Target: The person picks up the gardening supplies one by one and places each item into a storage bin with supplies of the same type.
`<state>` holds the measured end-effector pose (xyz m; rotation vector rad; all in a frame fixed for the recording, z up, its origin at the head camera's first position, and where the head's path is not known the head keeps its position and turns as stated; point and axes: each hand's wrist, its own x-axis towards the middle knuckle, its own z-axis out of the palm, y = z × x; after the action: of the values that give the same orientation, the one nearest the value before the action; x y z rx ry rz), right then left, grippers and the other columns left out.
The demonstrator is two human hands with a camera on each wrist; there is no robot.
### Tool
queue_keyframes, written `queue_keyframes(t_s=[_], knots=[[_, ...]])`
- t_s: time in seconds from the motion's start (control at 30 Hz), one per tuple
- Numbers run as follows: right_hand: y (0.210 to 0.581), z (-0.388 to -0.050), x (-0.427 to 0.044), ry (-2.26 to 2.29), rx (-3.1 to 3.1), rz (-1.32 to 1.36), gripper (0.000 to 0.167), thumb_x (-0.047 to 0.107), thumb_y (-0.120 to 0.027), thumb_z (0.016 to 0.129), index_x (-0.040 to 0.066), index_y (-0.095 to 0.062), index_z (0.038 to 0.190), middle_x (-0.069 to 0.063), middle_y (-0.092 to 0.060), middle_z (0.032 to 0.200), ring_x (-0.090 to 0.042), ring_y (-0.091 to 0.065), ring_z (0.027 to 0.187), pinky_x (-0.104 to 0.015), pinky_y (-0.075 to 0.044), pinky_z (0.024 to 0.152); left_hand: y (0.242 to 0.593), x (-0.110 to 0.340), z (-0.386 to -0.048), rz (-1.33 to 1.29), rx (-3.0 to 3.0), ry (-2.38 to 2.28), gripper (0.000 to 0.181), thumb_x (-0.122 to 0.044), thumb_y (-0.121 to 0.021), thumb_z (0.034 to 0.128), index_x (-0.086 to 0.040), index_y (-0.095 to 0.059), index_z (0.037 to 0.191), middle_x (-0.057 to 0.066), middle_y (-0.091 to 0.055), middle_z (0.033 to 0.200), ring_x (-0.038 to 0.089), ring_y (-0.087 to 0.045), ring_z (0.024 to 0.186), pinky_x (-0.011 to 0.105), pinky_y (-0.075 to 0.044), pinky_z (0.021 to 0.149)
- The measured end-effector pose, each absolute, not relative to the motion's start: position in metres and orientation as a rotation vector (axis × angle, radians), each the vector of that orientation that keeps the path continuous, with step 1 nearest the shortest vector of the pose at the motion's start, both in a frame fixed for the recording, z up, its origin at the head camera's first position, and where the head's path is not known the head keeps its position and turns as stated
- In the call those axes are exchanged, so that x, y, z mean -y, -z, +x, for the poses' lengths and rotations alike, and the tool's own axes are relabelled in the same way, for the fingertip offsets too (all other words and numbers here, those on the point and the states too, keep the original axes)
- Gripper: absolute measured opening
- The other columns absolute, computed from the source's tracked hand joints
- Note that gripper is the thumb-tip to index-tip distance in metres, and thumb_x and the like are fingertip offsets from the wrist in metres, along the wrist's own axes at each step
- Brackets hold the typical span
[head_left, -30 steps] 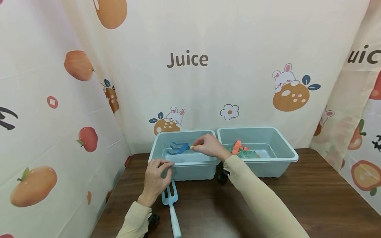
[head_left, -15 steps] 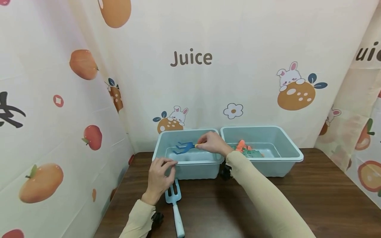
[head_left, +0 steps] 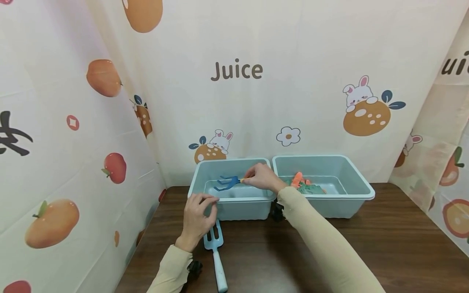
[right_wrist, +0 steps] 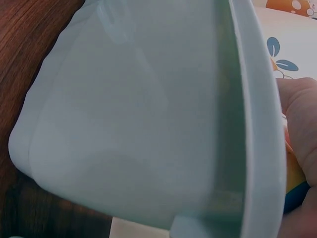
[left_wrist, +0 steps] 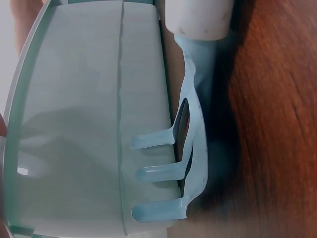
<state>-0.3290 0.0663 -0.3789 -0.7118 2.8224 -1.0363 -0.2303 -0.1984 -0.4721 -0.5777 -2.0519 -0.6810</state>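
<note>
My right hand point(head_left: 261, 178) pinches the short yellow handle of a small blue hand rake point(head_left: 228, 183) over the left light-blue bin point(head_left: 229, 209). The prongs point left, inside the bin's walls. In the right wrist view, fingers point(right_wrist: 301, 126) show behind the bin rim, with a bit of yellow and blue handle point(right_wrist: 296, 173). At the bin's front left rim my left hand point(head_left: 198, 219) rests, its fingers loosely bent over the edge. Just below it lies a light-blue hand rake point(head_left: 216, 248); the left wrist view shows its bent tines point(left_wrist: 161, 172) against the bin wall.
A second light-blue bin point(head_left: 340, 205) stands close on the right, with orange toy pieces point(head_left: 297, 179) and crumpled green material point(head_left: 310, 189) inside. Both sit on a dark wooden table point(head_left: 293, 256). A printed cloth point(head_left: 249, 110) hangs behind and at the sides.
The head view has shifted slightly, moving the scene a little to the right. The small blue rake has turned a little in my right hand. My left hand stays at the rim.
</note>
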Motion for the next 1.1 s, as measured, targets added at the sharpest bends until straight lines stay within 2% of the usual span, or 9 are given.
queue_keyframes(t_s=[0.57,0.87,1.1], knots=[[0.385,-0.326,-0.057,1.032,-2.859,-0.627,0.021,0.031,-0.078,0.095,0.014,-0.085,0.105,-0.001,-0.082,0.104,-0.016,-0.072,0.095,-0.039,-0.062,0.086,0.471,0.198,-0.229,-0.577,2.052,0.678,0.017,-0.011,-0.075,0.0885,-0.015,-0.085,0.102,0.002,-0.074,0.099,0.021,-0.061,0.088,0.043,-0.052,0.078],[0.39,-0.323,-0.059,1.014,-2.917,-0.667,0.018,0.021,-0.071,0.099,0.012,-0.085,0.104,-0.001,-0.082,0.101,-0.016,-0.075,0.091,-0.04,-0.063,0.087,0.474,0.198,-0.232,-0.591,2.04,0.682,0.017,-0.01,-0.075,0.0884,-0.015,-0.084,0.102,0.002,-0.074,0.1,0.022,-0.062,0.09,0.044,-0.053,0.08],[0.392,-0.319,-0.06,1.012,-2.92,-0.721,0.018,0.021,-0.071,0.099,0.012,-0.085,0.105,0.0,-0.081,0.1,-0.014,-0.074,0.091,-0.04,-0.062,0.088,0.474,0.199,-0.232,-0.596,2.036,0.656,0.016,-0.011,-0.076,0.0883,-0.014,-0.084,0.101,0.003,-0.074,0.099,0.022,-0.062,0.09,0.042,-0.053,0.079]])
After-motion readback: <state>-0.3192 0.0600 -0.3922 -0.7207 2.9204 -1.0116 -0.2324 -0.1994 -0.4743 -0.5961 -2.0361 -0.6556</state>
